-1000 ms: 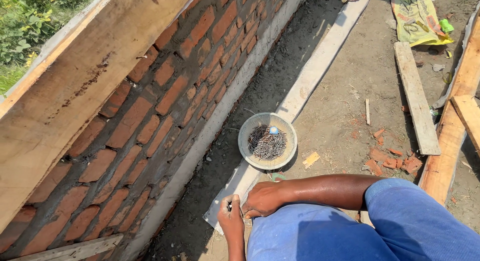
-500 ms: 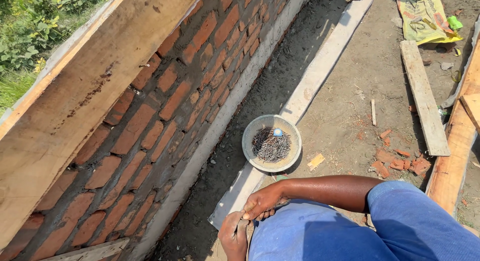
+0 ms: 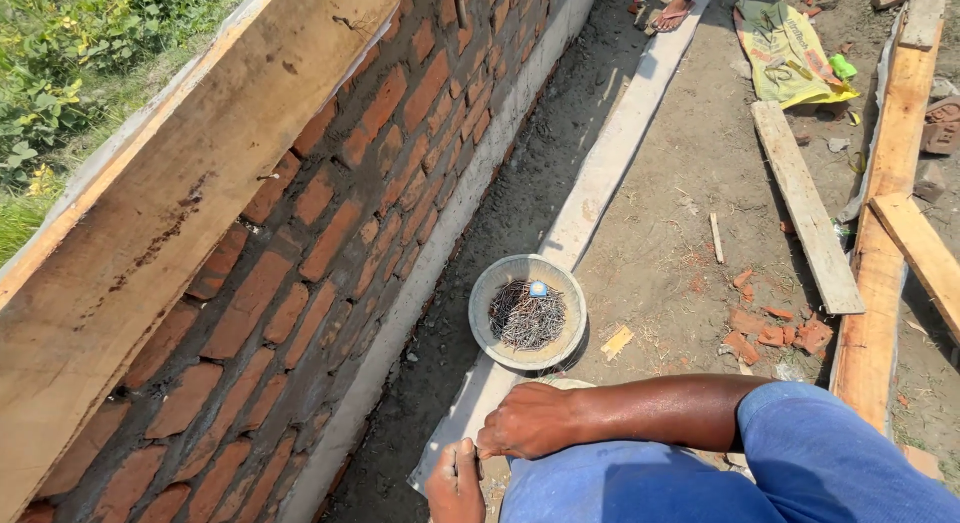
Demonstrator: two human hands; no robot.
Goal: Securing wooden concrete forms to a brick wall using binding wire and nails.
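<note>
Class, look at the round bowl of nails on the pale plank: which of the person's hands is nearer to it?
Right. The right hand lies just below the bowl of nails, apart from it. The left hand sits lower and further left, near the plank end.

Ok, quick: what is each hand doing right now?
Left hand: closed in a fist, contents cannot be told.
Right hand: fingers curled, resting by the plank, hold cannot be told.
</note>
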